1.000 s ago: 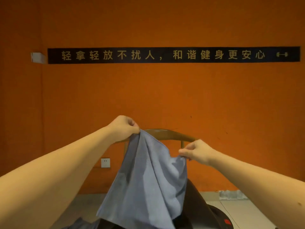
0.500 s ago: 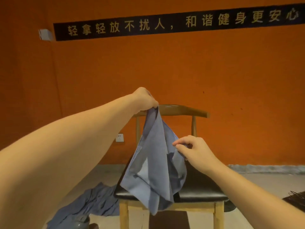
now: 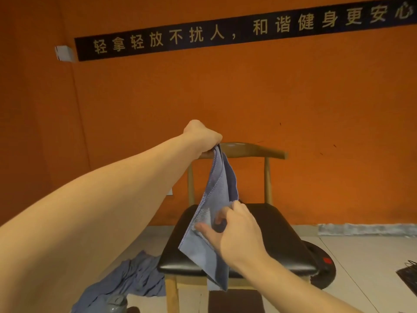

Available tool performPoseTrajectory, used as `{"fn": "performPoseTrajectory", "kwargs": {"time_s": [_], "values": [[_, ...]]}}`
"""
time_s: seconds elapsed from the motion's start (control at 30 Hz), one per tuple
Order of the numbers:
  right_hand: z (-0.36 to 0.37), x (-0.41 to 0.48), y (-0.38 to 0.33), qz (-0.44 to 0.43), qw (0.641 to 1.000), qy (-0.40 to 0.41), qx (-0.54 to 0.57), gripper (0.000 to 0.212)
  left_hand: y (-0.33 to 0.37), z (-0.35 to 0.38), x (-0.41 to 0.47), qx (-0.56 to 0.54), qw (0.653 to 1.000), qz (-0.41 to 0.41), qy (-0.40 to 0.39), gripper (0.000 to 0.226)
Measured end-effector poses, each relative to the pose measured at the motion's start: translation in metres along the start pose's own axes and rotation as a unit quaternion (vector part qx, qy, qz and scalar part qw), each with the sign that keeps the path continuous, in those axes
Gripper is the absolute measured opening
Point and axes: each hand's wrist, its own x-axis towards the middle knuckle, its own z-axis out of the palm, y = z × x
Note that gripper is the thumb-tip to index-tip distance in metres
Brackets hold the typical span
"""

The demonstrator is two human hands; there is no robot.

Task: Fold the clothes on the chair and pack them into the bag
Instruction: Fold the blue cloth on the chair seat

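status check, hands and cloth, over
Left hand pinches blue cloth at top. Right hand grips its lower part. Second garment heaped left of chair.
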Motion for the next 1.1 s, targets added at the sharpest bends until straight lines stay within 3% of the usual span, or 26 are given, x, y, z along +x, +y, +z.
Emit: {"fn": "performPoseTrajectory", "kwargs": {"time_s": [0.1, 0.2, 0.43, 0.6, 0.93, 1.1], "values": [[0.014, 0.004, -0.003, 0.039, 0.999, 0.010, -0.036, 0.064, 0.004, 0.006, -0.005, -0.023, 1.000, -0.010, -0.002, 0.010], [0.024, 0.012, 0.000, 0.066, 0.997, 0.037, -0.023, 0.066, 0.006, 0.012, -0.008, -0.038, 0.999, -0.013, -0.009, 0.011], [0.029, 0.019, 0.015, 0.087, 0.994, 0.026, 0.067, 0.035, 0.008, 0.011, -0.008, -0.025, 1.000, -0.001, -0.016, 0.010], [0.018, 0.021, 0.038, 0.075, 0.982, -0.041, 0.169, 0.015, -0.002, -0.010, 0.004, 0.039, 0.999, 0.035, 0.001, 0.008], [-0.004, 0.020, 0.068, 0.085, 0.968, -0.063, 0.226, 0.003, -0.016, -0.043, 0.008, 0.059, 0.995, 0.076, -0.011, 0.008], [-0.029, 0.025, 0.076, 0.078, 0.956, -0.113, 0.258, 0.012, -0.025, -0.062, 0.007, 0.060, 0.995, 0.083, -0.012, 0.006]]}}
